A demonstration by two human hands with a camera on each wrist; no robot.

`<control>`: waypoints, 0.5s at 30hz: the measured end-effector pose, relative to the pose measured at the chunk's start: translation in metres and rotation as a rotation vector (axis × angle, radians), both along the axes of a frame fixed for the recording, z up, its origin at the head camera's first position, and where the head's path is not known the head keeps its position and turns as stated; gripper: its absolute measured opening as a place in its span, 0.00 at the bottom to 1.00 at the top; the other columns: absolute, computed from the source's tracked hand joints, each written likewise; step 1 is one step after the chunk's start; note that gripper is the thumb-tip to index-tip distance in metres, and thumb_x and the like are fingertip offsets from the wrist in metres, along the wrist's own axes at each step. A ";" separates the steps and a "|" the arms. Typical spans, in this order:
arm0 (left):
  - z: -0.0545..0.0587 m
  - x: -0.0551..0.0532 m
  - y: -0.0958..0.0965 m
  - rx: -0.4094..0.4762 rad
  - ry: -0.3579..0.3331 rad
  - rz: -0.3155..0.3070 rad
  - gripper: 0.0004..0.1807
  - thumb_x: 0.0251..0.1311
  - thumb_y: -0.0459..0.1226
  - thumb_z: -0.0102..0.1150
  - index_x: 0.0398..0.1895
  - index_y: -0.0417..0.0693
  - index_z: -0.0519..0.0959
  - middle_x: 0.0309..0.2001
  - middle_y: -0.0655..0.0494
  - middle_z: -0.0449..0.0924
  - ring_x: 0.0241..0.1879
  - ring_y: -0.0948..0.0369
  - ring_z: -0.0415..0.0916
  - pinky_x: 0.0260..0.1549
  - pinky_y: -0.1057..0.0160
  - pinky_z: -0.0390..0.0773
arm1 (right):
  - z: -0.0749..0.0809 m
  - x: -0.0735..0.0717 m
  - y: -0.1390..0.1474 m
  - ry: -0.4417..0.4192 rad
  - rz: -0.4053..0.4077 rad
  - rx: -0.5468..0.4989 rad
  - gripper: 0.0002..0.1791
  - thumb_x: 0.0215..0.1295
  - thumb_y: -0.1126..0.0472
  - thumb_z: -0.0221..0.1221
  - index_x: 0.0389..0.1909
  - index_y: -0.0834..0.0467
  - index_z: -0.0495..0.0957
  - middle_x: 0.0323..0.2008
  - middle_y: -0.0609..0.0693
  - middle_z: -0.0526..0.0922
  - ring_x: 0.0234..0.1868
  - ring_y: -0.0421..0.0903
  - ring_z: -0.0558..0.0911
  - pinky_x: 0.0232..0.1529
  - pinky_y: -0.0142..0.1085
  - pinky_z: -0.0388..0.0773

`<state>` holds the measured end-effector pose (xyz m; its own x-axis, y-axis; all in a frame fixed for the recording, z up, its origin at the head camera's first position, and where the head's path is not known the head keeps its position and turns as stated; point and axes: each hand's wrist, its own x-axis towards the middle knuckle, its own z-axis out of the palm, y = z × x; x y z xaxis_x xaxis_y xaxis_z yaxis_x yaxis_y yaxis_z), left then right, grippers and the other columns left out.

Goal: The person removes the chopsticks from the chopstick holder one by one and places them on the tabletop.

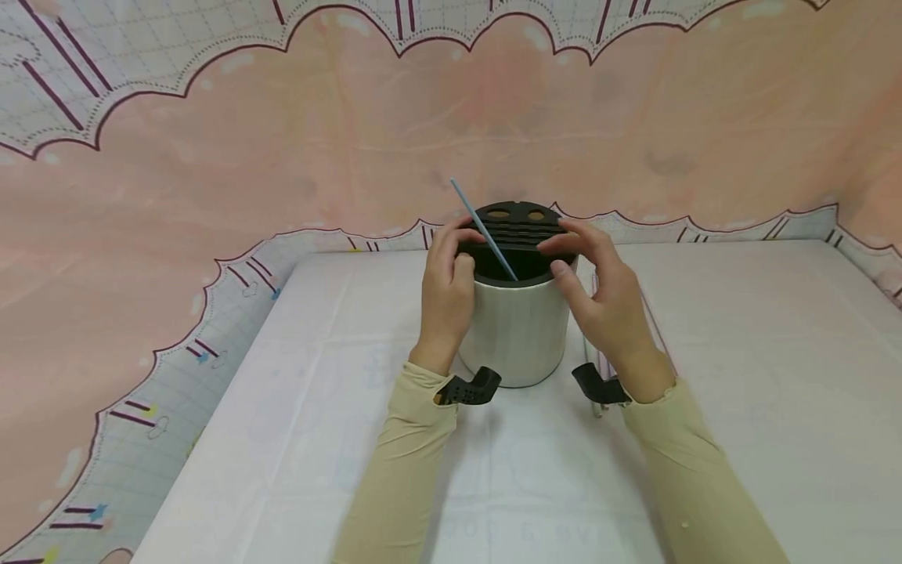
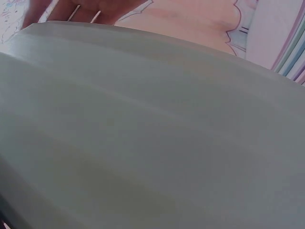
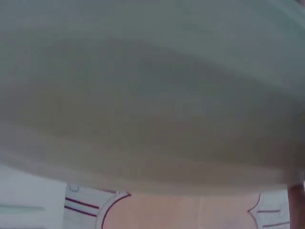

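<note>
A white, faintly ribbed cylindrical pen holder (image 1: 517,337) stands in front of me in the head view. Its black top (image 1: 517,227) has round holes and slots at the back and a wide opening in front. A thin blue stick (image 1: 479,219) leans out of that opening toward the upper left. My left hand (image 1: 447,294) grips the left side of the rim, fingers bent over the top. On the right side, my right hand (image 1: 602,294) holds the rim, thumb at the front and fingers reaching over the opening. The holder's wall (image 2: 152,129) fills most of both wrist views.
Several thin coloured sticks (image 1: 658,329) lie on the white table (image 1: 761,376) beneath and beside the right forearm. They show as coloured strips (image 2: 291,57) at the left wrist view's right edge. A peach patterned cloth (image 1: 395,141) hangs behind the table.
</note>
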<state>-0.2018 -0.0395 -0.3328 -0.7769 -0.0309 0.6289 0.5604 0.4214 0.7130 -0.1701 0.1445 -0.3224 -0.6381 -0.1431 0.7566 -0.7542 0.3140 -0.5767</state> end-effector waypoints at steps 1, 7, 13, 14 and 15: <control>0.000 0.000 0.000 -0.003 -0.001 0.003 0.17 0.54 0.31 0.34 0.39 0.48 0.75 0.57 0.68 0.64 0.59 0.71 0.56 0.57 0.67 0.56 | -0.002 -0.002 -0.002 0.021 -0.021 0.038 0.25 0.58 0.68 0.53 0.58 0.59 0.63 0.44 0.52 0.78 0.52 0.47 0.72 0.58 0.40 0.59; -0.002 0.000 -0.002 -0.009 -0.010 0.013 0.17 0.54 0.32 0.34 0.39 0.49 0.75 0.57 0.68 0.64 0.59 0.71 0.55 0.56 0.66 0.57 | -0.010 -0.006 -0.017 0.150 -0.195 0.269 0.22 0.59 0.48 0.53 0.47 0.61 0.72 0.39 0.52 0.79 0.46 0.49 0.73 0.57 0.43 0.58; 0.002 -0.003 -0.001 -0.008 0.010 -0.004 0.17 0.55 0.33 0.34 0.39 0.49 0.75 0.57 0.66 0.65 0.60 0.70 0.55 0.56 0.66 0.58 | -0.002 0.000 -0.026 0.235 -0.329 0.463 0.26 0.57 0.41 0.52 0.41 0.60 0.77 0.37 0.53 0.81 0.42 0.51 0.75 0.60 0.44 0.55; 0.002 -0.003 -0.001 -0.011 0.011 -0.004 0.17 0.55 0.33 0.33 0.39 0.49 0.75 0.58 0.66 0.65 0.60 0.70 0.55 0.56 0.66 0.58 | -0.001 0.001 -0.027 0.237 -0.344 0.492 0.25 0.55 0.41 0.54 0.41 0.60 0.78 0.37 0.53 0.81 0.42 0.51 0.75 0.60 0.44 0.55; 0.003 -0.003 -0.001 -0.009 0.012 -0.006 0.17 0.55 0.33 0.33 0.39 0.49 0.75 0.57 0.66 0.64 0.60 0.70 0.55 0.56 0.66 0.58 | 0.000 0.003 -0.029 0.239 -0.358 0.520 0.25 0.54 0.42 0.55 0.40 0.59 0.79 0.37 0.52 0.81 0.43 0.51 0.75 0.60 0.45 0.55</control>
<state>-0.2048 -0.0408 -0.3302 -0.7694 -0.0203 0.6384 0.5715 0.4244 0.7023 -0.1669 0.1158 -0.3219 -0.5376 -0.3375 0.7727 -0.6401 0.7598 -0.1134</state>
